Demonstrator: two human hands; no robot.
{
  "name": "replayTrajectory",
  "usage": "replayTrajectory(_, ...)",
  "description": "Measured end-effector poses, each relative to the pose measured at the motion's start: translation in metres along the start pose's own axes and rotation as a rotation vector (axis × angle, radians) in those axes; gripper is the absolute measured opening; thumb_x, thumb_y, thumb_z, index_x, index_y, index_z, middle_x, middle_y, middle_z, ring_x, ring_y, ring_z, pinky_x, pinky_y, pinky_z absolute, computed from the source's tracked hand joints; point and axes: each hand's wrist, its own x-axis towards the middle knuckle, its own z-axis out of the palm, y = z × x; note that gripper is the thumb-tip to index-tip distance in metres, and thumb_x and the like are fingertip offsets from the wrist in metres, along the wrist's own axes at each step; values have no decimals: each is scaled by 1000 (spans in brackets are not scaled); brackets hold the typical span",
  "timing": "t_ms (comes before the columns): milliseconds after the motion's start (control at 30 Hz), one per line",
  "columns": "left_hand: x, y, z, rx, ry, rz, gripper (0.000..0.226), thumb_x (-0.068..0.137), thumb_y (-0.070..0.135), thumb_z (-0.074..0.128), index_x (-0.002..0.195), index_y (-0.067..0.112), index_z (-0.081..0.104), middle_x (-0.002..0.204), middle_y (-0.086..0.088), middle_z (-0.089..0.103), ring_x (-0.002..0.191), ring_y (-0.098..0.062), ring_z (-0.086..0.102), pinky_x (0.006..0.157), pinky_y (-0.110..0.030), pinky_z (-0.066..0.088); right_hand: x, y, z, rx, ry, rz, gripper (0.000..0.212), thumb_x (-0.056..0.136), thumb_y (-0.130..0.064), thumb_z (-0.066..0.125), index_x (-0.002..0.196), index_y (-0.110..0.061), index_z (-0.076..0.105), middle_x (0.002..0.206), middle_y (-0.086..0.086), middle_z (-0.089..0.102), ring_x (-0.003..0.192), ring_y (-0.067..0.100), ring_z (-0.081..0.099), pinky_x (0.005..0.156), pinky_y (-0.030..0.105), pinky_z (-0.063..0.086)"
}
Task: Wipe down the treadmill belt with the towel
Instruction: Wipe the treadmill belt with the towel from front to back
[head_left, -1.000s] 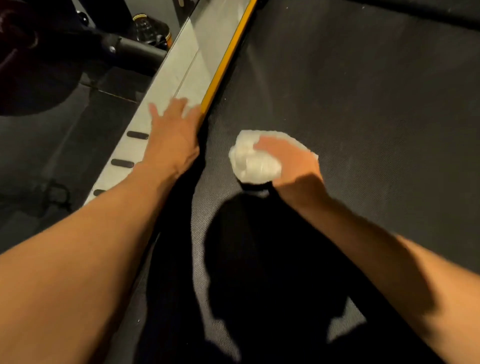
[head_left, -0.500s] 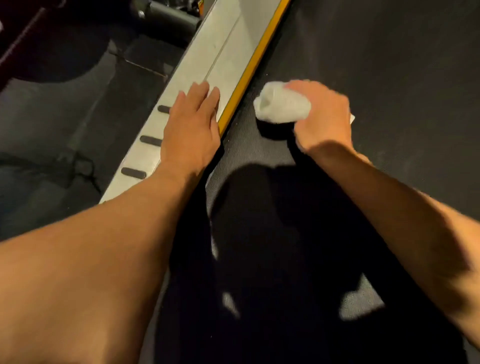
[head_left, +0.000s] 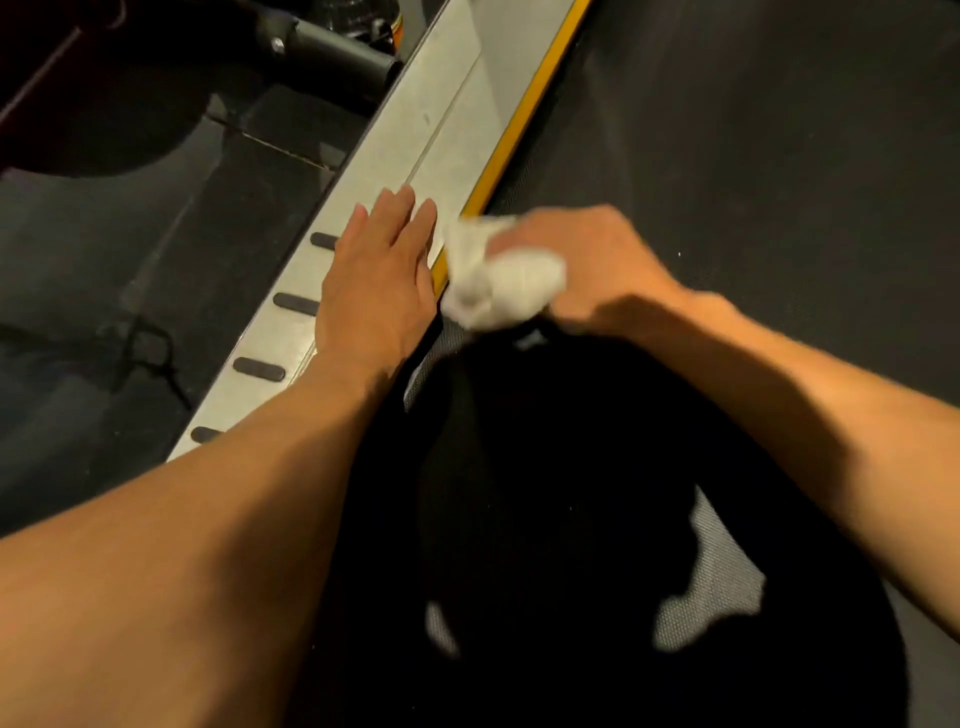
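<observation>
- Wiping in progress: right hand (head_left: 582, 260) grips the bunched towel (head_left: 498, 288) on the treadmill belt (head_left: 753, 208), at its left edge
- Left hand (head_left: 379, 283) lies flat, fingers straight, on the side rail (head_left: 415, 140)
- Next, probably: stroke the towel across the rest of the belt

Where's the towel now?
Head view, centre: towel bunched in the right hand at the left edge of the belt, beside the yellow strip and left hand.

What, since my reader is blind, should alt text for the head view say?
A right hand grips a bunched white towel on the dark treadmill belt, beside its yellow edge strip. The left hand rests flat on the grey side rail.
</observation>
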Motion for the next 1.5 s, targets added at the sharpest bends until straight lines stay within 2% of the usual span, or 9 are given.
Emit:
replayTrajectory(133, 0, 2, -3, -24, 17, 3, 47, 101, 17, 35, 148, 14, 38, 154, -5, 33, 144, -22, 25, 116, -24, -1, 27, 26, -2, -186, 212, 334, 56, 81, 0, 45, 135, -12, 52, 137, 13, 53, 130, 33, 44, 111, 36, 28)
replayTrajectory(367, -3, 2, 0, -30, 31, -34, 46, 101, 17, 34, 147, 17, 39, 155, -2, 33, 144, -20, 27, 117, -23, 0, -63, -32, 55, -93, -310, -321, 48, 76, -12, 59, 124, -11, 62, 130, 10, 60, 122, 29, 55, 106, 43, 40)
replayTrajectory(600, -2, 4, -5, -50, 23, -18, 45, 102, 16, 35, 147, 15, 39, 155, -4, 33, 144, -22, 27, 116, -24, 1, 4, 0, -6, -283, 154, 236, 57, 83, 1, 52, 137, -17, 48, 141, 6, 50, 131, 24, 44, 108, 27, 27)
replayTrajectory(767, -3, 3, -3, -53, 14, -60, 45, 103, 21, 32, 148, 20, 38, 157, -1, 30, 145, -20, 24, 116, -24, 0, -14, -24, 28, -349, -185, 66, 57, 86, -4, 54, 140, -19, 45, 151, 4, 36, 141, 25, 27, 116, 40, 6)
replayTrajectory(900, -4, 3, -3, -23, 18, -19, 45, 101, 16, 36, 145, 16, 42, 152, -3, 37, 140, -23, 32, 118, -28, 7, -72, -66, 48, -52, -295, -250, 45, 69, 0, 74, 114, -3, 66, 115, 17, 66, 105, 34, 64, 101, 48, 41)
replayTrajectory(1000, -4, 5, -4, -32, 11, -31, 46, 101, 16, 36, 147, 17, 40, 154, -3, 34, 143, -22, 29, 117, -27, 4, -58, -54, 7, -86, -93, -69, 37, 79, -2, 66, 117, -3, 65, 108, 14, 66, 96, 29, 65, 77, 30, 50)
replayTrajectory(1100, -3, 6, -7, -34, 2, -21, 46, 102, 17, 37, 148, 17, 38, 156, -4, 32, 144, -24, 27, 116, -28, 5, -29, 7, -49, -310, 181, 256, 50, 82, -7, 58, 129, -23, 56, 128, 4, 58, 119, 26, 54, 94, 30, 40)
replayTrajectory(1267, -3, 7, -9, -20, -16, -9, 46, 102, 17, 37, 148, 16, 37, 155, -5, 31, 144, -26, 27, 115, -28, 3, -49, 47, -54, -500, 106, 546, 54, 76, -7, 54, 125, -31, 57, 118, 10, 57, 102, 38, 55, 77, 35, 41)
replayTrajectory(1500, -4, 8, -7, 19, -36, 10, 46, 100, 15, 38, 146, 12, 36, 154, -8, 31, 141, -30, 28, 116, -30, 5, -88, -57, 3, -266, -232, 61, 14, 65, -33, 69, 79, -28, 70, 72, -8, 63, 74, 17, 61, 67, 32, 42)
